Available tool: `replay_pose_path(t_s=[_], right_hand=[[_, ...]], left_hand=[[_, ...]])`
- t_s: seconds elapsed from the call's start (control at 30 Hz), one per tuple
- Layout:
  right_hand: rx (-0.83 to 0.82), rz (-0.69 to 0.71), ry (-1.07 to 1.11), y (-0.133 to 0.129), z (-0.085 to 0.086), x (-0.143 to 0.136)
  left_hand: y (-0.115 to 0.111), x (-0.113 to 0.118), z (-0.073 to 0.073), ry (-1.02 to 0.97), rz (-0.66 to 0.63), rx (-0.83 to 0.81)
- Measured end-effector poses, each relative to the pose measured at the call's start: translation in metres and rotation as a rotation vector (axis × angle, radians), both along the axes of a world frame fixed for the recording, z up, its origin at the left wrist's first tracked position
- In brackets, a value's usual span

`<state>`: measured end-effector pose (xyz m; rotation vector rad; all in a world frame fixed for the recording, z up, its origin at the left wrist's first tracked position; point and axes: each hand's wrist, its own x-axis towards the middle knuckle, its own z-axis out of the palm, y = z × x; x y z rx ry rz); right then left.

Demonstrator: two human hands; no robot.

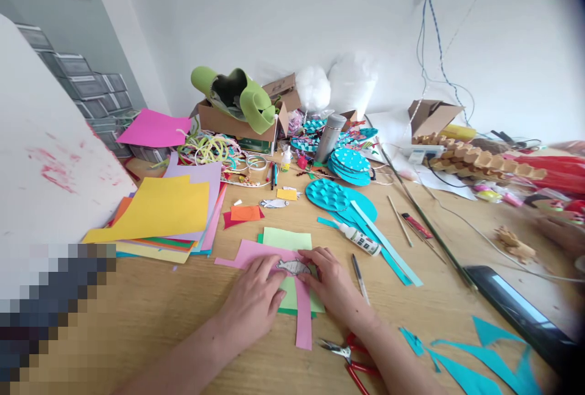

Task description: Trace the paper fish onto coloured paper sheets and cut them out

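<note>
A small grey-and-white paper fish cutout point(293, 267) lies over a strip-shaped piece of pink paper point(244, 253). My left hand point(253, 288) holds the fish at its left end, fingertips pressed on the pink paper. At the fish's right end, the fingers and thumb of my right hand point(333, 282) grip its edge. Beneath the pink piece are light green paper point(287, 238) and darker green paper, partly covered. Red-handled scissors point(350, 355) lie open by my right forearm, which hides part of them. A pen point(360, 276) lies to the right of my right hand.
A glue bottle point(360, 239) lies by blue strips and blue ovals point(326, 194). Stacked coloured paper point(159, 212) is at left; another fish cutout point(274, 203) lies ahead. Blue scraps point(470, 370), a long stick point(425, 218) and a phone-like black device point(516, 309) are at right.
</note>
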<state>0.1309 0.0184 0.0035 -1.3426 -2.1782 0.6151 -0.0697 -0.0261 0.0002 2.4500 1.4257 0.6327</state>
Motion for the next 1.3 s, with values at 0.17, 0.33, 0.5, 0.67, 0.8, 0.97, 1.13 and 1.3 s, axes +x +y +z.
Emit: replay_pose_path(t_s=[0.17,0.33,0.5,0.67,0.8,0.97,1.13,1.3], right_hand=[[0.027,-0.013,0.005,0.0,-0.002,-0.001],[0.13,-0.008,0.03,-0.002,-0.009,-0.005],[0.161,-0.002,0.052,-0.002,-0.006,-0.005],[0.199,-0.113,0.114,-0.001,0.003,-0.001],[0.169,-0.023,0.0,-0.001,0.0,0.001],[0.205,0.132,-0.21,-0.004,-0.005,-0.003],[0.209,0.179,-0.329,-0.008,0.004,-0.007],[0.191,0.135,-0.208,-0.009,0.002,-0.007]], left_hand=[[0.001,0.001,0.003,-0.008,-0.019,-0.015],[0.002,0.001,0.002,-0.008,-0.045,-0.014],[0.003,0.001,0.001,-0.002,-0.057,0.001],[0.003,0.001,0.001,0.001,-0.052,0.012],[0.003,0.001,0.001,0.008,-0.051,0.004],[0.001,0.001,0.001,0.025,-0.011,0.012],[0.0,0.002,-0.001,0.028,0.017,0.034],[0.0,0.002,-0.003,0.024,0.039,0.036]])
